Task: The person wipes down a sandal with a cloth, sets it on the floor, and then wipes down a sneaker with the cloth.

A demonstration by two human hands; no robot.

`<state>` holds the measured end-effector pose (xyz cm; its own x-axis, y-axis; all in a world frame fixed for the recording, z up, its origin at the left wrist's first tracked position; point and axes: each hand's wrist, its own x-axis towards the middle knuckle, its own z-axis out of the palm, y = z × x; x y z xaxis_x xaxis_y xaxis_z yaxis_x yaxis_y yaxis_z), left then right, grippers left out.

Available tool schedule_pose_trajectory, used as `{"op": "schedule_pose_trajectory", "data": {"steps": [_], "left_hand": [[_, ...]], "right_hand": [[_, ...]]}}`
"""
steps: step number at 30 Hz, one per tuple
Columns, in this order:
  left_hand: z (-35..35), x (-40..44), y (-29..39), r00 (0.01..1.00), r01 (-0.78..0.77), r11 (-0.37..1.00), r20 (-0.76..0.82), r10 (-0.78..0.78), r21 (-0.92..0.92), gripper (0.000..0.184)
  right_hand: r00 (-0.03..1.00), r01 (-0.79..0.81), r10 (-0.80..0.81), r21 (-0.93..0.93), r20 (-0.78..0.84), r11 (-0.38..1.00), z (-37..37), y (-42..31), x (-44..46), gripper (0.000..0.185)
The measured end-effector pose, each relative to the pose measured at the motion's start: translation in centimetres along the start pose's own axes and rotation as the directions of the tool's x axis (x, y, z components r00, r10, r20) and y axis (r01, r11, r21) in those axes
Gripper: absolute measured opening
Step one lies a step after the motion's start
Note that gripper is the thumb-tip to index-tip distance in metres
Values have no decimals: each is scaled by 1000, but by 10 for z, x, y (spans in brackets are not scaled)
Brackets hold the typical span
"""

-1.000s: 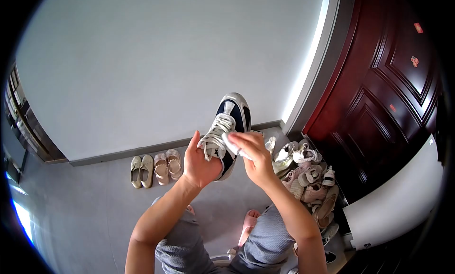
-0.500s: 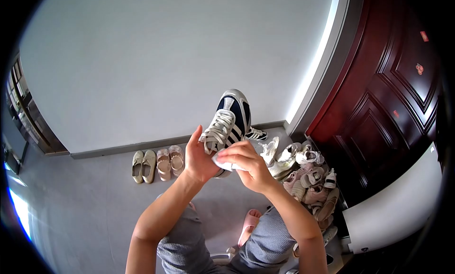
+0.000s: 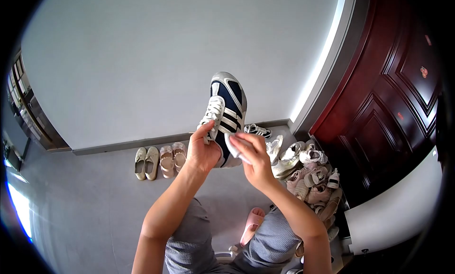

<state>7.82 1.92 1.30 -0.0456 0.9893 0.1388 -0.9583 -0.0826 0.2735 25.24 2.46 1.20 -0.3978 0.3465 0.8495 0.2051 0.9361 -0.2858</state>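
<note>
A navy sneaker (image 3: 231, 96) with white stripes, white laces and a grey toe is held up in front of me, toe pointing up and away. My left hand (image 3: 203, 153) grips it near the ankle opening, thumb by the laces and the other fingers hidden by the shoe. My right hand (image 3: 256, 162) pinches a white cloth or wipe (image 3: 232, 146) against the side of the sneaker, close to the heel and below the stripes.
Beige shoes (image 3: 151, 162) and pink shoes (image 3: 179, 155) stand along the wall. A similar dark striped sneaker (image 3: 258, 130) lies behind my right hand. A pile of shoes (image 3: 315, 176) sits by the dark red door (image 3: 374, 112). A pink slipper (image 3: 252, 224) is on my foot.
The sneaker has tilted and turned, showing more of its striped side. My right hand has moved the cloth from the ankle opening to the outer side, up and right.
</note>
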Motion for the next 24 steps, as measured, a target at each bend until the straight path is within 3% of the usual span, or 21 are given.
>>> {"op": "schedule_pose_trajectory", "data": {"steps": [1,3,4,7,10,12,13,15,17,19,22,24], "left_hand": [[0,2,2,1000,20,1000,8,-20,-6,40],[2,-1,4,999,40,999,20,-40,-7,41],[5,-2,6,998,63,998,30,-63,-11,42],[7,0,7,998,51,998,40,-50,-23,44],[0,9,15,1000,-15,998,-5,16,65,43],[-11,21,21,974,-50,995,-216,68,87,42],[-23,24,26,972,-53,995,-224,71,87,42],[-56,33,33,935,-90,995,-348,72,-36,42],[-109,49,36,888,-126,992,-449,104,-20,38],[-168,69,34,841,-121,992,-526,127,46,36],[-256,94,9,814,-62,996,-573,91,69,36],[-325,121,-14,757,-66,986,-636,150,154,34]], "right_hand": [[998,57,-56,-42,25,998,1,0,-2,52],[973,175,-188,107,132,979,2,-1,-5,51],[965,152,-175,128,196,980,2,-7,-9,36],[965,131,-165,175,202,976,-10,-5,-14,32],[993,19,-26,64,118,998,-32,17,-13,37],[989,-118,110,88,95,989,-42,36,-16,39],[978,-198,188,128,85,972,-45,41,-16,40],[951,-307,295,146,96,940,-38,62,-21,38],[892,-449,426,180,151,875,-34,68,-15,39],[918,-390,374,132,132,911,-26,87,-11,40],[864,-503,493,197,98,842,-30,110,-13,40],[818,-572,571,221,73,790,-32,112,-5,40]]}}
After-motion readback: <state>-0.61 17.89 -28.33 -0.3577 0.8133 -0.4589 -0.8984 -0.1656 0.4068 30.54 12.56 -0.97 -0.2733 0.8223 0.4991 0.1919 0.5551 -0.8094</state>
